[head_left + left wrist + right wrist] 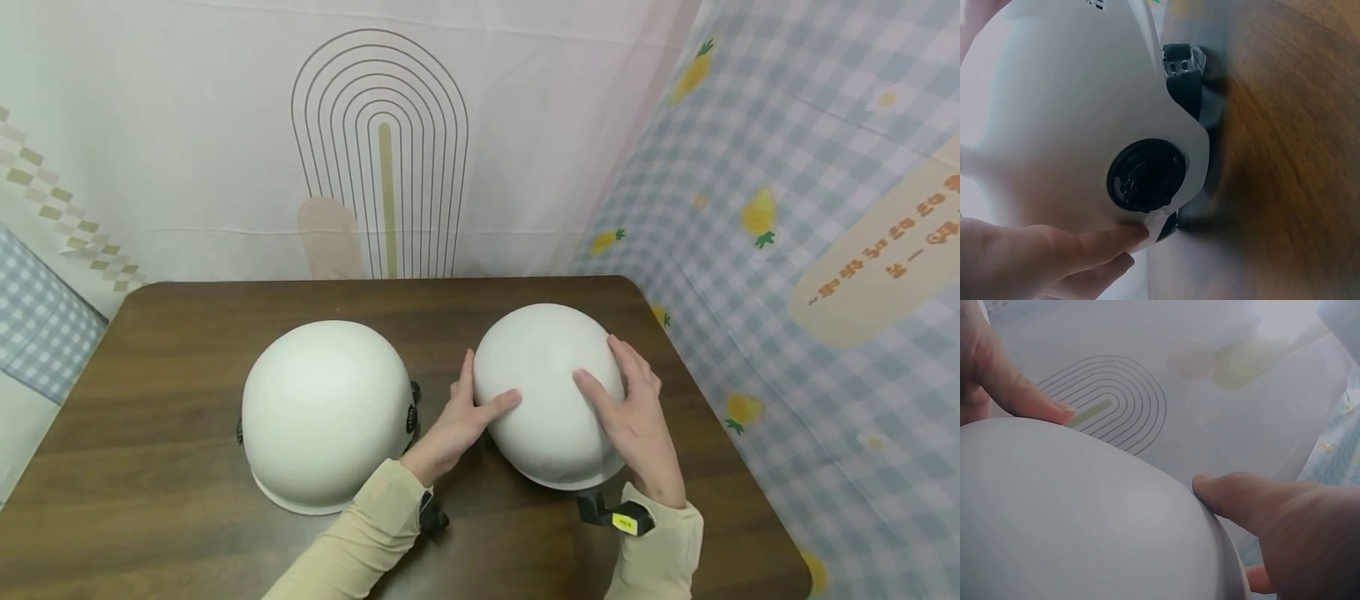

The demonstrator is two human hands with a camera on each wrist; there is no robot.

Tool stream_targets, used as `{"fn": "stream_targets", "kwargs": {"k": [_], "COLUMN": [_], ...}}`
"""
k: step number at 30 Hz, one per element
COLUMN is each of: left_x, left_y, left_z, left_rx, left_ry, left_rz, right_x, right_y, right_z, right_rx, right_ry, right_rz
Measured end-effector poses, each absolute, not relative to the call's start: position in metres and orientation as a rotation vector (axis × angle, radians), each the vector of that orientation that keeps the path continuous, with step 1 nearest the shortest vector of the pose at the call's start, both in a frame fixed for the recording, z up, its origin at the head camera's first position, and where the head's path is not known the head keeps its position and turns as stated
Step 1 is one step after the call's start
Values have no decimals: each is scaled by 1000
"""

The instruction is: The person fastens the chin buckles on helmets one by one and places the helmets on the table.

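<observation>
A white helmet (pixel 551 400) is at the right side of the brown table, dome up, with both hands on it. My left hand (pixel 465 425) holds its left side, the thumb on the dome and the fingers along the side. In the left wrist view those fingers (pixel 1097 247) lie just beside a black round knob (pixel 1147 175) near the rim. My right hand (pixel 637 421) grips the opposite side, its thumb (pixel 1229 490) also on the shell. Left of my left forearm sits a second white helmet (pixel 326 417), dome up, with black round side fittings (pixel 412 418).
The brown wooden table (pixel 150 500) carries both helmets. A patterned white cloth (pixel 525 150) hangs behind it, and a checked blue cloth (pixel 720 333) along its right edge. A dark strap with a metal buckle (pixel 1184 65) hangs from the held helmet's rim.
</observation>
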State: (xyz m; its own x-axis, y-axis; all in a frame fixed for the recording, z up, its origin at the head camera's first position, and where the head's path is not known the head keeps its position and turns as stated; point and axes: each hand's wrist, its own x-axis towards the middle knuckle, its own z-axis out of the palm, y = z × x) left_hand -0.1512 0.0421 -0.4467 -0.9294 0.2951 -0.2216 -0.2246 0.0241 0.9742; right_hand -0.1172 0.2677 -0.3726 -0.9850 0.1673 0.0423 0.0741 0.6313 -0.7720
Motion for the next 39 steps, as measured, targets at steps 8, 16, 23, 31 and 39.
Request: {"fn": "stream_targets", "kwargs": {"k": [8,16,23,31,39], "left_x": [-152,-152,-152,-151,-150], "left_y": [44,44,45,45,43], "left_z": [-448,-448,-449,-449,-448], "left_rx": [123,175,197,187,149], "left_ry": [1936,1911,1872,1844,1888], "left_rz": [1997,2007,2046,2046,1984], "right_x": [-116,-114,-113,-111,-106], "right_y": [269,268,268,266,266], "right_z": [-368,-365,-366,-365,-364], "right_rx": [-189,-179,-194,-212,-225], "right_ry": [-2724,-2709,-2706,-2668,-2562], "right_rz": [1264,1259,1242,1248,1265]}}
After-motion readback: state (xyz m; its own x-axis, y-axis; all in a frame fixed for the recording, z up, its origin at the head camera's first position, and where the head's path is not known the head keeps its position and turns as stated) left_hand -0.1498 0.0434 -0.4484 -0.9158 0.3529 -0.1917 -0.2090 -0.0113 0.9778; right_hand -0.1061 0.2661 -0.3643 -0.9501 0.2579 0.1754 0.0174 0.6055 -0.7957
